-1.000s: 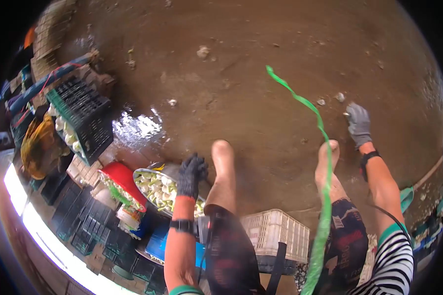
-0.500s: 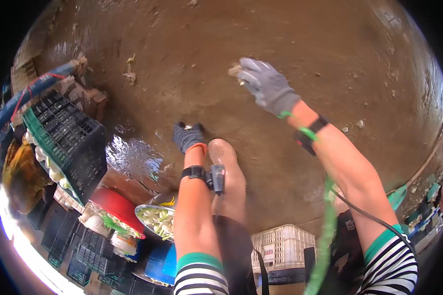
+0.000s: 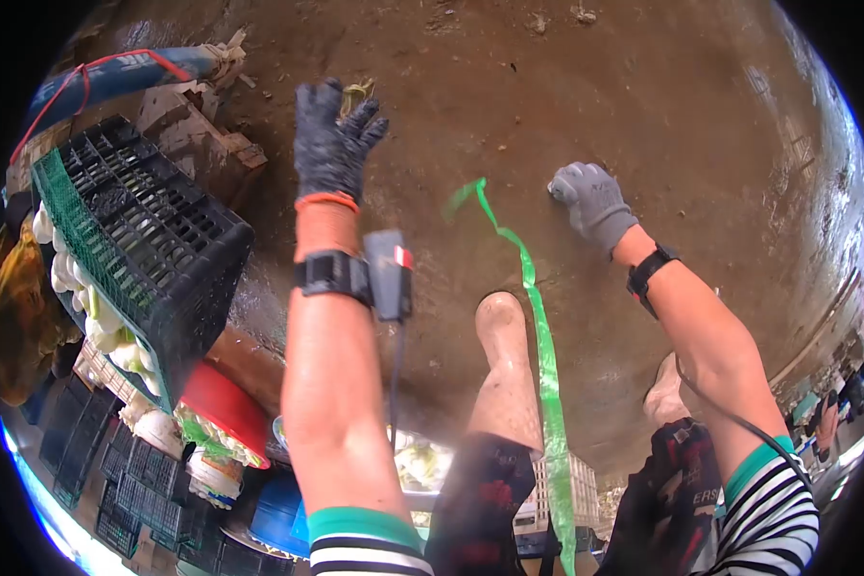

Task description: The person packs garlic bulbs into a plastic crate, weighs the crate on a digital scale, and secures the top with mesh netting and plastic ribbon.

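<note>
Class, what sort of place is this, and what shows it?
Probably a produce-handling shed: a wet brown floor, a black crate of pale bulbs, and more dark crates nearby.

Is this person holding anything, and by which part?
The curled right hand seems to hold a small pale bit; which part is gripped cannot be told. The left hand, spread open, shows nothing held.
</note>
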Motion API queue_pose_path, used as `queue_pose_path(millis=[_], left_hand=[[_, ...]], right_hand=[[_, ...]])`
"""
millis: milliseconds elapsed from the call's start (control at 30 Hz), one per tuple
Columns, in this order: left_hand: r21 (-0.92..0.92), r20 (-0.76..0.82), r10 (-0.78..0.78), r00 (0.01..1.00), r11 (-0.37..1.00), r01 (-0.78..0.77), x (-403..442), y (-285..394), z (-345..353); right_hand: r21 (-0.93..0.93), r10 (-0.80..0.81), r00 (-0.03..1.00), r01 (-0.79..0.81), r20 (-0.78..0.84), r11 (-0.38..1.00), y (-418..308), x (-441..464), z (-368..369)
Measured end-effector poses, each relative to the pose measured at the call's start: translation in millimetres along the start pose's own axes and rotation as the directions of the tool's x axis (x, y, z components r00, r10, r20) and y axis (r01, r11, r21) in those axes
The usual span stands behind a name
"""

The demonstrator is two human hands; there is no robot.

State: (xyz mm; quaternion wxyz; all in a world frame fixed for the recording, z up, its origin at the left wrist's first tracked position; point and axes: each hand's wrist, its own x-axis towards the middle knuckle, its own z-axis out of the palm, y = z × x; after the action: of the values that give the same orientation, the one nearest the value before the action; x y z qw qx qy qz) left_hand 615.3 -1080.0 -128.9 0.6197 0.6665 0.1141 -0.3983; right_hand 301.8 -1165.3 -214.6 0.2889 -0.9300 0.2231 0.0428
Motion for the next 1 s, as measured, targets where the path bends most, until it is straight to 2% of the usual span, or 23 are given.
queue_pose_path(millis=[100, 133, 200, 233, 267, 300, 333, 367, 400, 433, 500, 533, 567, 600, 633, 700, 800, 833, 867, 900, 933, 967, 1000], left_hand=[[0.169, -0.044, -0.172, 0.984, 0.97, 0.177, 2.4, 9.6, -37.9], [0.234, -0.086, -0.229, 0.97, 0.941, 0.243, -1.4, -2.2, -54.4], [0.169, -0.187, -0.316, 0.93, 0.923, 0.347, -31.9, -28.2, -85.3], [0.128, -0.169, -0.349, 0.922, 0.919, 0.372, -49.8, -42.8, -103.7], [0.088, -0.15, -0.379, 0.913, 0.915, 0.394, -69.4, -54.0, -119.1], [0.016, -0.195, -0.411, 0.891, 0.906, 0.422, -88.9, -58.9, -125.8], [-0.054, -0.235, -0.448, 0.863, 0.892, 0.448, -107.8, -64.3, -130.0], [-0.078, -0.24, -0.482, 0.842, 0.875, 0.479, -121.7, -76.0, -140.4], [-0.099, -0.242, -0.512, 0.824, 0.858, 0.504, -131.6, -84.0, -149.6], [-0.115, -0.268, -0.51, 0.818, 0.859, 0.498, -143.5, -86.4, -153.2], [-0.15, -0.324, -0.51, 0.796, 0.859, 0.489, -168.7, -94.2, -155.0], [-0.147, -0.291, -0.529, 0.797, 0.848, 0.509, -175.8, -109.2, -164.8], [-0.138, -0.263, -0.544, 0.797, 0.839, 0.527, -181.1, -125.1, -174.3], [-0.16, -0.299, -0.545, 0.783, 0.838, 0.522, -187.0, -129.8, -172.5], [-0.185, -0.339, -0.545, 0.766, 0.837, 0.514, -192.8, -132.0, -168.2], [-0.258, -0.405, -0.54, 0.738, 0.842, 0.474, -204.9, -135.4, -161.4], [-0.439, -0.341, -0.546, 0.765, 0.812, 0.385, -216.1, -177.8, -180.5], [-0.515, -0.368, -0.645, 0.67, 0.741, 0.431, -215.4, -193.7, -185.0], [-0.295, -0.445, -0.532, 0.721, 0.847, 0.443, -218.9, -197.8, -177.5], [-0.055, -0.491, -0.404, 0.772, 0.898, 0.436, -226.3, -198.7, -170.0], [-0.257, -0.498, -0.515, 0.698, 0.856, 0.448, -231.7, -194.8, -158.9], [-0.451, -0.497, -0.616, 0.611, 0.785, 0.425, -236.9, -190.4, -147.6], [-0.502, -0.438, -0.64, 0.631, 0.757, 0.419, -242.3, -189.9, -142.8]], right_hand=[[0.192, 0.395, 0.864, -0.465, 0.314, 0.864, -22.5, 19.6, -28.0], [0.249, 0.426, 0.846, -0.509, 0.32, 0.824, -25.4, 24.8, -39.8], [0.351, 0.474, 0.81, -0.58, 0.345, 0.736, -33.2, 36.6, -60.5], [0.168, 0.189, 0.935, -0.247, 0.301, 0.954, -37.1, 54.4, -94.3], [0.427, 0.269, 0.94, -0.335, 0.209, 0.84, -26.1, 84.8, -123.8], [0.694, 0.346, 0.932, -0.323, 0.113, 0.644, -14.4, 114.8, -152.9], [0.875, 0.416, 0.909, -0.214, 0.016, 0.435, -2.2, 144.8, -181.9], [0.767, 0.539, 0.827, -0.24, -0.16, 0.595, -1.4, 180.0, -214.2], [0.693, 0.626, 0.72, -0.288, -0.298, 0.661, -7.9, 201.9, -230.3], [0.671, 0.599, 0.768, -0.323, -0.226, 0.668, -15.9, 213.7, -227.0], [0.254, 0.206, 0.92, -0.122, -0.334, 0.959, -23.5, 227.8, -184.5], [-0.199, -0.218, 0.912, 0.156, -0.348, 0.968, -29.3, 235.3, -154.2], [-0.187, -0.338, 0.913, 0.3, -0.23, 0.936, -71.3, 234.1, -127.8], [-0.423, -0.595, 0.794, 0.5, -0.124, 0.756, -100.7, 232.4, -95.8], [-0.311, -0.425, 0.871, 0.487, 0.248, 0.816, -132.7, 234.3, -69.2], [-0.275, -0.774, 0.538, 0.841, 0.335, 0.466, -160.3, 234.1, -33.0], [-0.09, -0.771, 0.328, 0.938, 0.546, 0.335, -158.8, 265.0, -9.4], [-0.202, -0.822, 0.272, 0.96, 0.499, 0.195, -140.5, 278.6, -29.2], [-0.235, -0.711, 0.442, 0.896, 0.547, 0.376, -133.4, 291.1, -61.2], [-0.264, -0.494, 0.64, 0.73, 0.589, 0.63, -115.4, 307.5, -92.4], [-0.237, -0.565, 0.709, 0.687, 0.421, 0.687, -74.0, 322.5, -125.9], [-0.604, -0.134, 0.869, 0.434, 0.477, 0.668, -34.6, 342.2, -169.9], [-0.737, 0.094, 0.916, 0.25, 0.39, 0.628, -3.8, 346.3, -225.2]])
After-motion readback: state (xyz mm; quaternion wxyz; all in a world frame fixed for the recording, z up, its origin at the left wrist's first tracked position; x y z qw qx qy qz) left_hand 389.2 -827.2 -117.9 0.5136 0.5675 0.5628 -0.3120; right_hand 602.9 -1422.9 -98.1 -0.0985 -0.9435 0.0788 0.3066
